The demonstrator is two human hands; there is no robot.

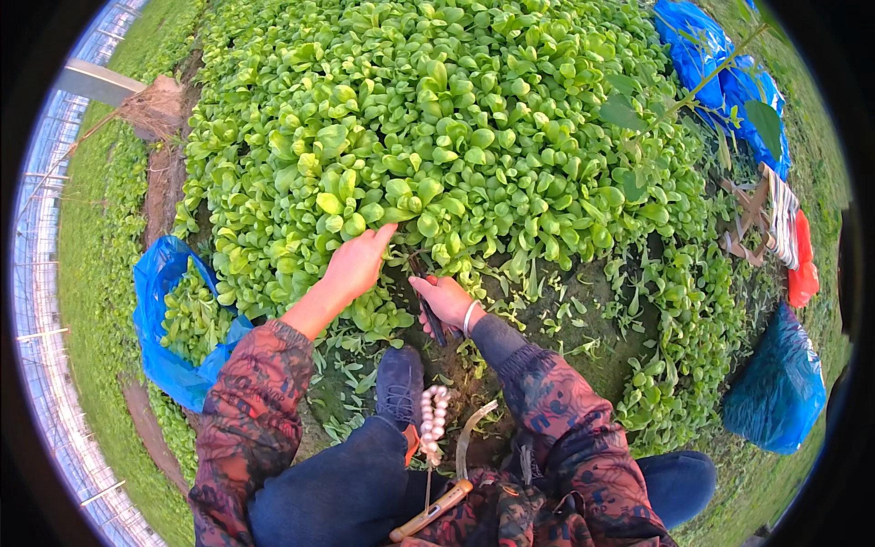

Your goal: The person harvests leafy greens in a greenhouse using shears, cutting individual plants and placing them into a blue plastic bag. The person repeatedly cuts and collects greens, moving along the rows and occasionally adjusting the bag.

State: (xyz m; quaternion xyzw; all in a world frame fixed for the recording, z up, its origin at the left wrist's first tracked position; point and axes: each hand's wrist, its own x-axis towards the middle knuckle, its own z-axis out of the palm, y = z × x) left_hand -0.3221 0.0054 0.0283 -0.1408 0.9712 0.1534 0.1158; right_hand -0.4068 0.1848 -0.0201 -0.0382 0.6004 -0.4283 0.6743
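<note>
My left hand (pixel 357 265) reaches into the front edge of a dense bed of leafy greens (pixel 444 130), index finger extended. Its other fingertips are hidden among leaves, so whether it grips a plant cannot be told. Just to the right and lower, my right hand (pixel 448 302) is closed around dark-handled shears (pixel 431 316) with a bit of red near the pivot. Their tips point forward at the base of the plants, partly covered by leaves. Loose leaves (pixel 554 308) lie scattered on the dark soil to the right of the shears.
An opened blue plastic bag (pixel 154 301) holding cut greens (pixel 195 318) stands at the left. Along the right lie blue bags (pixel 724 61), a folding stool (pixel 779 215), a red bag (pixel 803 267) and a filled blue bag (pixel 779 383). A tall weed (pixel 683 99) leans over the bed.
</note>
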